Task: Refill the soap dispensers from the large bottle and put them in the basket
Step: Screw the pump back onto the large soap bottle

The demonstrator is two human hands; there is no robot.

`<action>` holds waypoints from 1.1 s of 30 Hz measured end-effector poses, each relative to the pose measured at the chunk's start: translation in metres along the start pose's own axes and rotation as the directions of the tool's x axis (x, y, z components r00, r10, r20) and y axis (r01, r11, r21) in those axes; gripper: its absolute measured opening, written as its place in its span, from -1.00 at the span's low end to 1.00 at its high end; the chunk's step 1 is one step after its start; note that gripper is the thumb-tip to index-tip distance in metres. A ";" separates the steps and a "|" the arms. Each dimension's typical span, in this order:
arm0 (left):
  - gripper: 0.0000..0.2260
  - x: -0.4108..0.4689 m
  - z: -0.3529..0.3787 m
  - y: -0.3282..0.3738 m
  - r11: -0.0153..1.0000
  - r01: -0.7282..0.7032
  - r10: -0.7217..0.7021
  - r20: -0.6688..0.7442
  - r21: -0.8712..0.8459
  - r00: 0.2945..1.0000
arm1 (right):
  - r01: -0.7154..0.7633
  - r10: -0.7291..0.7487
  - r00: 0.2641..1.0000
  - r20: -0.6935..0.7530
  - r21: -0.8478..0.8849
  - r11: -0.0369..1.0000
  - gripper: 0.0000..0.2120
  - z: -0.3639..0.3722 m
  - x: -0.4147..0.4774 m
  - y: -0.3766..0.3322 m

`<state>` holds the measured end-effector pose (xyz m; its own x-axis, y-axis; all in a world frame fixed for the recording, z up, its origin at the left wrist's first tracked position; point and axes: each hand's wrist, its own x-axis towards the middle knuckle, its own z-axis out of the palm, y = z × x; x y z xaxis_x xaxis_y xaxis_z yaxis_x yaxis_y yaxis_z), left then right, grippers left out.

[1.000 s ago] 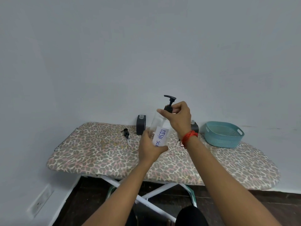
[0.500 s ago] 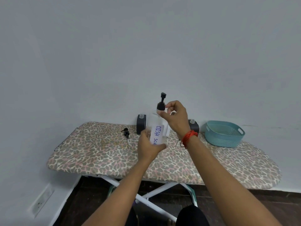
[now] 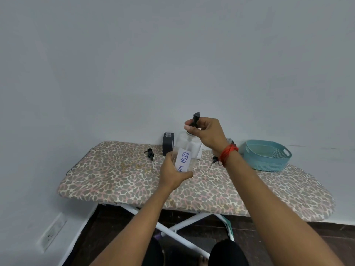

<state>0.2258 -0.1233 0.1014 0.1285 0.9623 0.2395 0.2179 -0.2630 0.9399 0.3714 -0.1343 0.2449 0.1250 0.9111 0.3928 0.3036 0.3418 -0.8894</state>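
Note:
I hold a clear large bottle [image 3: 189, 145] with a white "DISH SOAP" label above the ironing board [image 3: 115, 175]. My left hand [image 3: 173, 170] grips its lower body. My right hand [image 3: 206, 134] pinches the black pump top [image 3: 195, 120] at the bottle's neck. A dark dispenser [image 3: 168, 144] with an open neck stands behind the bottle on the left. A second dispenser [image 3: 229, 140] is mostly hidden behind my right wrist. A teal basket [image 3: 267, 155] sits on the right with nothing visible in it.
Two loose black pump heads lie on the board, one at the left [image 3: 150, 153] and one by my right wrist [image 3: 215, 160]. The wall rises right behind the board. A wall socket [image 3: 51, 234] is low on the left.
The bottle has come lower and more upright, and the pump head has turned under my right fingers. My left hand has slid a little down the bottle.

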 end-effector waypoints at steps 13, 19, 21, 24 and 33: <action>-0.29 0.008 -0.035 -0.037 0.994 0.074 -0.052 -0.251 0.080 0.967 | -0.056 0.030 0.989 -0.147 -0.176 0.983 -0.62 0.045 -0.002 0.061; -0.21 0.044 -0.089 -0.088 0.977 0.163 -0.102 -0.372 0.136 0.923 | -0.214 0.242 0.970 -0.006 -0.481 0.850 -0.85 0.074 -0.028 0.175; -0.19 0.060 -0.103 -0.102 0.969 0.188 -0.110 -0.399 0.162 0.910 | -0.243 0.302 0.953 0.029 -0.520 0.819 -0.84 0.085 -0.038 0.203; -0.18 0.090 -0.120 -0.119 0.965 0.196 -0.106 -0.421 0.176 0.901 | -0.207 0.268 0.963 0.028 -0.559 0.803 -0.87 0.094 -0.044 0.228; -0.18 0.147 -0.140 -0.150 0.964 0.211 -0.125 -0.426 0.162 0.896 | -0.143 0.174 0.985 0.002 -0.552 0.821 -0.91 0.098 -0.043 0.247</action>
<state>0.0763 0.0672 0.0298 -0.3237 0.9245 0.2011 0.3935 -0.0618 0.9173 0.3486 -0.0664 -0.0142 0.1736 0.9571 0.2319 0.7529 0.0228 -0.6578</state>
